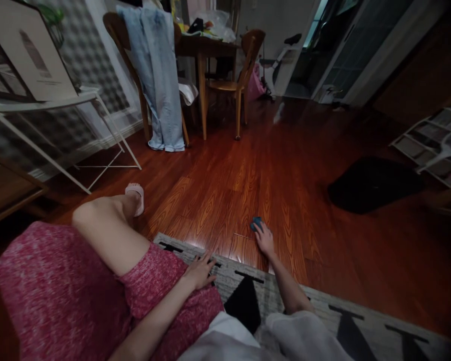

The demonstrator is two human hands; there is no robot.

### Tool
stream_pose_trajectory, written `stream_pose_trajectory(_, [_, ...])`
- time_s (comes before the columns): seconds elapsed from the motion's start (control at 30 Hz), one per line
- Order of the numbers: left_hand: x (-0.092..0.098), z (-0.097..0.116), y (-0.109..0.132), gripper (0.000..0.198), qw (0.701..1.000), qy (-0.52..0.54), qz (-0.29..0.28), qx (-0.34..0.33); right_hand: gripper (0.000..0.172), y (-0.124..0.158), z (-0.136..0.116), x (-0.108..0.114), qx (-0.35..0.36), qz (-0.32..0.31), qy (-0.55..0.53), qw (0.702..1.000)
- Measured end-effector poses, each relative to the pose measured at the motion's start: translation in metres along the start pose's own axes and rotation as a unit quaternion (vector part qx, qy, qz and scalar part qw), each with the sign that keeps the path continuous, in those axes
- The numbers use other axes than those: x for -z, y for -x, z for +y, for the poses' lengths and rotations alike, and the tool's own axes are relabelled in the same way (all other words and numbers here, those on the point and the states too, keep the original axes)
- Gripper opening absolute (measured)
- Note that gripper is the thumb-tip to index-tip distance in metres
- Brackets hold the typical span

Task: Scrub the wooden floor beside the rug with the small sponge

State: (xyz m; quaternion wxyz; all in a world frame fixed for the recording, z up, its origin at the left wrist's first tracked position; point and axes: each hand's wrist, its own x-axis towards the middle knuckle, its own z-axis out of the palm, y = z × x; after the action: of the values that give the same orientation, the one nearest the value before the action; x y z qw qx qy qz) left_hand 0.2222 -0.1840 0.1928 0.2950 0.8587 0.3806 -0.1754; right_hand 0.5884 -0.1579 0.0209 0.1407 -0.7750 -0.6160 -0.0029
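blue thing [255,220] on the floor [263,170], past the rug [268,296]
right hand [264,239] curls on it; i can't tell how tight. left hand [202,271] spread, empty, by the rug. a hard poke could push it away.

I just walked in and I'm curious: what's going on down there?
A person's right hand reaches out with its fingers on a small blue thing on the wooden floor, just past the rug. A thin, stick-like thing lies beside it. The left hand, fingers spread, rests by the hem of the pinkish-red shorts.
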Motion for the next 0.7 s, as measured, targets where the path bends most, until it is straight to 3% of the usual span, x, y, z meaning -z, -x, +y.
stream_pose_trajectory(0.13, [-0.005, -0.003, -0.005, 0.064, 1.0, 0.009, 0.006, -0.013, 0.053, 0.042, 0.075, 0.017, -0.216, 0.057, 0.044, 0.974])
stream_pose_trajectory(0.2, [-0.008, -0.003, -0.009, 0.065, 1.0, 0.007, 0.007, -0.017, 0.055, 0.059, 0.087, 0.021, -0.285, 0.081, 0.052, 0.954])
stream_pose_trajectory(0.27, [-0.011, 0.0, -0.015, 0.067, 1.0, -0.004, -0.003, -0.019, 0.056, 0.071, 0.082, 0.02, -0.314, 0.09, 0.051, 0.944])
stream_pose_trajectory(0.37, [-0.02, 0.007, -0.027, 0.073, 0.999, -0.025, -0.021, -0.034, 0.057, 0.082, 0.056, 0.016, -0.307, 0.078, 0.044, 0.948])
stream_pose_trajectory(0.5, [-0.036, 0.021, -0.051, 0.09, 0.995, -0.073, -0.022, -0.065, 0.056, 0.102, 0.03, 0.01, -0.206, 0.034, 0.03, 0.978])
stream_pose_trajectory(0.6, [-0.047, 0.037, -0.077, 0.106, 0.992, -0.103, -0.017, -0.073, 0.055, 0.121, 0.047, 0.014, -0.134, 0.016, 0.03, 0.99])
stream_pose_trajectory(0.7, [-0.055, 0.054, -0.109, 0.123, 0.995, -0.086, -0.01, -0.045, 0.057, 0.137, 0.099, 0.029, -0.197, 0.03, 0.041, 0.979])
